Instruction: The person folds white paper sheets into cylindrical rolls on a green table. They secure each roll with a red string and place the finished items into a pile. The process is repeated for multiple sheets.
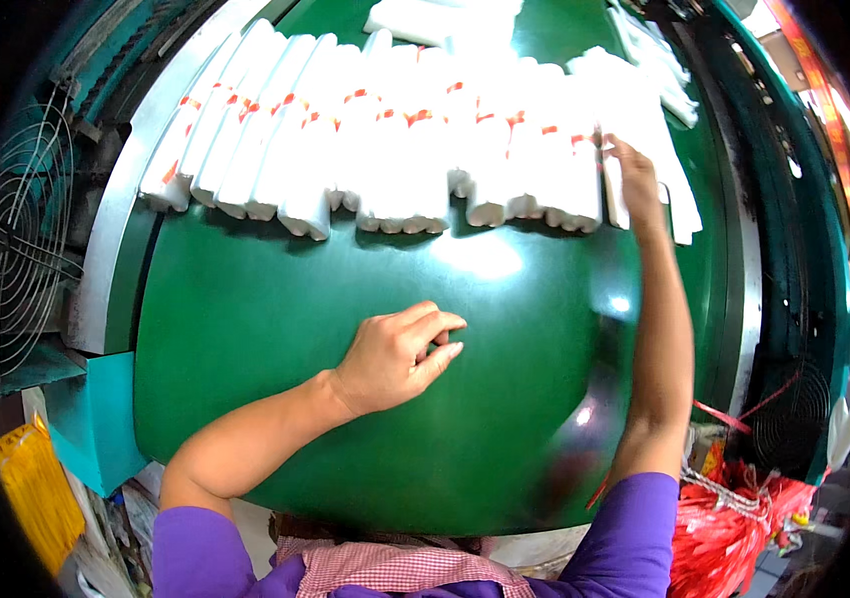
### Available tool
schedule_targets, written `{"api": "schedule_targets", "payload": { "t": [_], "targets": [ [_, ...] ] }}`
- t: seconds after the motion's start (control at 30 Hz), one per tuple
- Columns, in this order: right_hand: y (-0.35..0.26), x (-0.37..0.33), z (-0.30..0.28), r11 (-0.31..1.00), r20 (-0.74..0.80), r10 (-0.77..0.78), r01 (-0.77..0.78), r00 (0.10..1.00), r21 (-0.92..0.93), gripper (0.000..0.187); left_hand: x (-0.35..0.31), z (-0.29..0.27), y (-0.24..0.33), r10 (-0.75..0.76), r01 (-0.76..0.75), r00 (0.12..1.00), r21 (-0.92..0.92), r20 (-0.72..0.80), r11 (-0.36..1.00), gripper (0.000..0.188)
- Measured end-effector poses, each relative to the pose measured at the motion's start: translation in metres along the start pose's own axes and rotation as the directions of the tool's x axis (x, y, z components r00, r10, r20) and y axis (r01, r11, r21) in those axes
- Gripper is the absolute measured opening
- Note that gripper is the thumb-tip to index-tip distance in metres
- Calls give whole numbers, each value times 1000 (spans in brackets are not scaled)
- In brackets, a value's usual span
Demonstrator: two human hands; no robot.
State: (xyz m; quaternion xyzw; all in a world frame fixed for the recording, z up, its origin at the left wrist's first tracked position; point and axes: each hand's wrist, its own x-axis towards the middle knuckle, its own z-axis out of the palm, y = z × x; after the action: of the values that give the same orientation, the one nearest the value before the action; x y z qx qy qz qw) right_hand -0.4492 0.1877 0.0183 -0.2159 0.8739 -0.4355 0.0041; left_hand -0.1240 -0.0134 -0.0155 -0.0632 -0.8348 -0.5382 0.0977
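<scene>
Bundles (405,164) by right hand (636,179)

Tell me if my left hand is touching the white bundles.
Apart. The head view shows a bare stretch of green surface between the left hand and the white bundles.

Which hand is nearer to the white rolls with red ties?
Right: the right hand is at the right end of the white rolls, while the left hand is over the green surface, apart from them.
</scene>
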Motion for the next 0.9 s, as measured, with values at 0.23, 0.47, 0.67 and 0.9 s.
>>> {"api": "schedule_targets", "payload": {
  "t": [0.23,0.47,0.67,0.9],
  "targets": [
    [56,-19,-52,611,30,-195,145,980,-778,15,-2,-4,0,-60,61,998,-61,18,996,23],
    [7,-184,-38,823,28,-295,269,955,-501,13,0,-1,-3,23,-23,1000,42,-17,999,21],
    [-72,-319,-14,894,323,-325,400,889,-201,17,-23,4,32,460,-450,887,259,26,854,38],
    [-104,-350,4,806,385,-329,469,862,-361,53,-132,-2,72,202,-485,777,361,597,797,79]
  ]
}}
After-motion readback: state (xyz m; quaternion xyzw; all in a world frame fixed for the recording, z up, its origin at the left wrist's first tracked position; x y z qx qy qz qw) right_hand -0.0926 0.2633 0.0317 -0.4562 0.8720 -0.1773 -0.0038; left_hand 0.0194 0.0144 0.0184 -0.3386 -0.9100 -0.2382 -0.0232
